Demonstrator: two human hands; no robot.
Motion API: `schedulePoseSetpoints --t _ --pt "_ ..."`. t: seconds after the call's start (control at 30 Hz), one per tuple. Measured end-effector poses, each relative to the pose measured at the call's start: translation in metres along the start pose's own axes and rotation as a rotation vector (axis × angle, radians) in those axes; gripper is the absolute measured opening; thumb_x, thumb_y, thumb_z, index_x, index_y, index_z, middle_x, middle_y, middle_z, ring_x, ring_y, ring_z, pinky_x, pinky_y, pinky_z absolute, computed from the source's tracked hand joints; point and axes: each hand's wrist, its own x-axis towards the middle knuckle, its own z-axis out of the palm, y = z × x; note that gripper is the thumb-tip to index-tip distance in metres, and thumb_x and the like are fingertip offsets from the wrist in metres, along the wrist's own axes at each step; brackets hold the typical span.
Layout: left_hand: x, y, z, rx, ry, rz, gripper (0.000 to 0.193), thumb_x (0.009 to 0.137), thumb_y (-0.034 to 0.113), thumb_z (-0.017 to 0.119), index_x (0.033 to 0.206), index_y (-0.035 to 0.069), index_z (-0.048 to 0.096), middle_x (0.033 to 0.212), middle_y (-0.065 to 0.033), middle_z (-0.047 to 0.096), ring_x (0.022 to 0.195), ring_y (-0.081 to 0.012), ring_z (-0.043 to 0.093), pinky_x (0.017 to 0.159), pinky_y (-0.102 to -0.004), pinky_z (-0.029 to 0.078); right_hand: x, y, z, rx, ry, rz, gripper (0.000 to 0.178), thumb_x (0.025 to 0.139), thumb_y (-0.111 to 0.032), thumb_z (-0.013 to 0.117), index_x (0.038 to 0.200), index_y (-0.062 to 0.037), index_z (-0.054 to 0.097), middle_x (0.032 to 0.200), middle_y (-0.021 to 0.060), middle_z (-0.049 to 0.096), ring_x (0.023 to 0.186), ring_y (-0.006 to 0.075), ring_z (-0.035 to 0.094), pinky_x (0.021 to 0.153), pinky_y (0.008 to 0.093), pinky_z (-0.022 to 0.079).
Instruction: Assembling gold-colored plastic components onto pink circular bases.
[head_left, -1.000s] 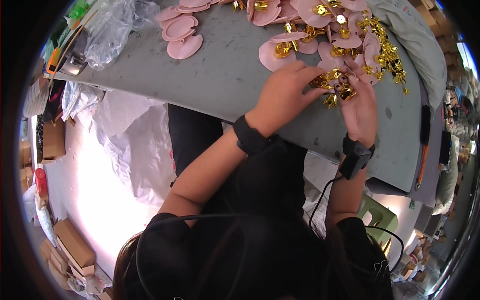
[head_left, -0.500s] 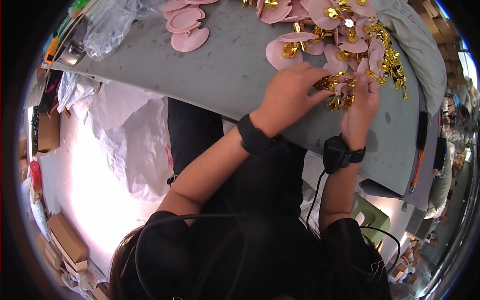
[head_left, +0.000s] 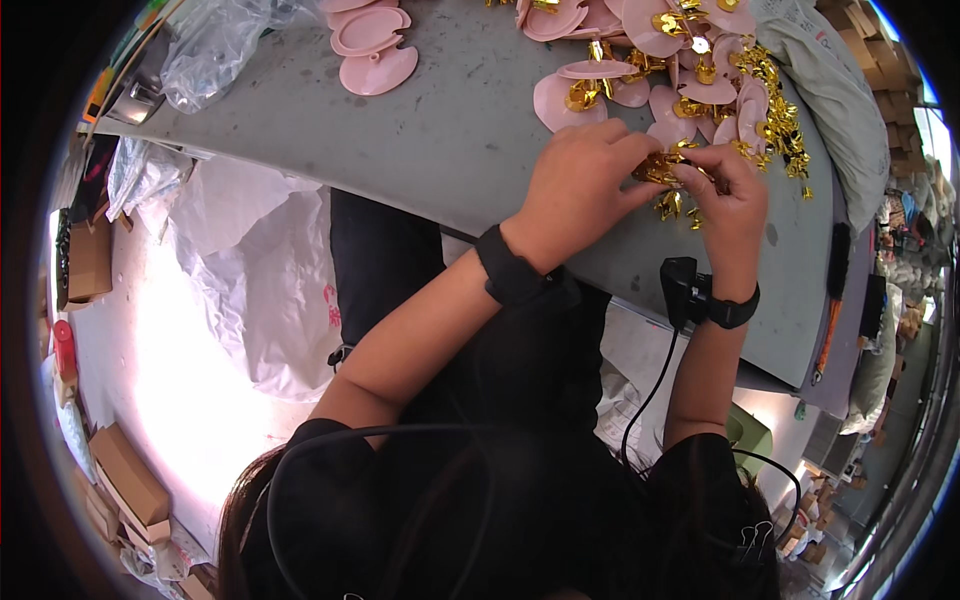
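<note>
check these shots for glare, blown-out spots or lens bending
Head view: the floor at left is burnt out to white; head view: the shiny gold pieces glint, so single shapes are hard to separate; head view: the black shirt is too dark for much detail; head view: the surroundings bend along the round fisheye rim, which falls to black.

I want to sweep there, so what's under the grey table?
White sheeting and a dark trouser leg show along the near edge of the grey table; its top covers whatever lies farther beneath.
</note>
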Motion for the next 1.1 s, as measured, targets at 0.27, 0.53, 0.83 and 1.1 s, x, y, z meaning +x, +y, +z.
schedulePoseSetpoints --t 0.27,0.53,0.83,1.1 --pt "-0.005 0.000 0.001 0.149 0.015 0.114 0.027 0.062 0.023 0.072 0.083 0.013 0.058 0.071 -0.0013 0.049 0.067 -0.0203 0.053 0.059 -0.0334 0.038 0.003 -0.011 0.003 -0.325 -0.062 -0.109 0.029 0.080 -0.024 0.066 0.086 -0.0035 0.048 0.065 0.0102 0.059 0.056 0.0205 0.057 0.053 0.0288 0.042" --pt "-0.006 0.006 0.000 0.175 0.012 0.097 0.030 0.060 0.017 0.073 0.088 0.013 0.063 0.072 -0.0008 0.053 0.067 -0.0215 0.054 0.060 -0.0333 0.041 0.009 -0.003 0.000 -0.260 -0.116 -0.066 0.028 0.086 -0.029 0.058 0.088 -0.0043 0.046 0.059 0.0108 0.055 0.052 0.0216 0.053 0.050 0.0306 0.039" --pt "-0.006 0.006 -0.001 0.166 0.022 0.085 0.031 0.060 0.016 0.073 0.089 0.013 0.063 0.072 -0.0009 0.052 0.067 -0.0213 0.053 0.058 -0.0337 0.041 0.005 -0.007 0.005 -0.258 -0.077 -0.060 0.027 0.089 -0.030 0.052 0.091 -0.0042 0.047 0.065 0.0116 0.058 0.057 0.0237 0.057 0.054 0.0310 0.042" --pt "-0.005 0.005 0.002 0.095 0.031 0.171 0.033 0.059 0.015 0.073 0.091 0.013 0.063 0.071 -0.0028 0.047 0.065 -0.0213 0.051 0.056 -0.0336 0.042 0.009 0.001 0.007 -0.165 -0.112 -0.081 0.029 0.093 -0.031 0.046 0.097 -0.0036 0.051 0.077 0.0109 0.060 0.068 0.0208 0.059 0.061 0.0288 0.044"
